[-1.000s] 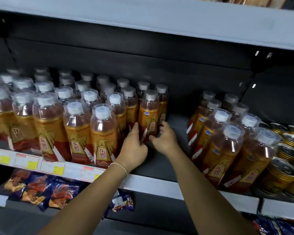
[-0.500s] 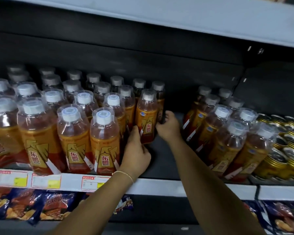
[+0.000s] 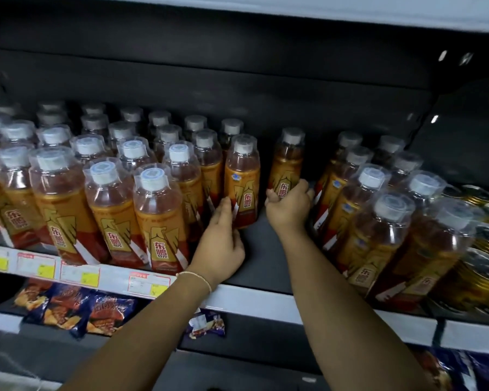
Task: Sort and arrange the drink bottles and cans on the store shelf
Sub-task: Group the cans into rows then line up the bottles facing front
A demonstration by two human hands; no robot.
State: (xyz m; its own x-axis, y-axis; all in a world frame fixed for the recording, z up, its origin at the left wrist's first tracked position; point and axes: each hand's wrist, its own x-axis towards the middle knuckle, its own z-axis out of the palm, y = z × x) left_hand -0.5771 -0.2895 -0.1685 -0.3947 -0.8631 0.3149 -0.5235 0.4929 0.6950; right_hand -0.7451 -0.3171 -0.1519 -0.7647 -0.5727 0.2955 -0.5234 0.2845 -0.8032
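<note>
Left hand (image 3: pixel 219 244) flat against end bottle (image 3: pixel 242 176), right hand (image 3: pixel 290 204) tight around lone bottle (image 3: pixel 287 162).

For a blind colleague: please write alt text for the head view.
A person's right hand grips a lone orange drink bottle apart from the others on a store shelf, while the left hand touches the end bottle of the packed block beside it. Gold cans stand at far right.

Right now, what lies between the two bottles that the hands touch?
Head view: only bare dark shelf between the left bottle and the gripped bottle.
</note>
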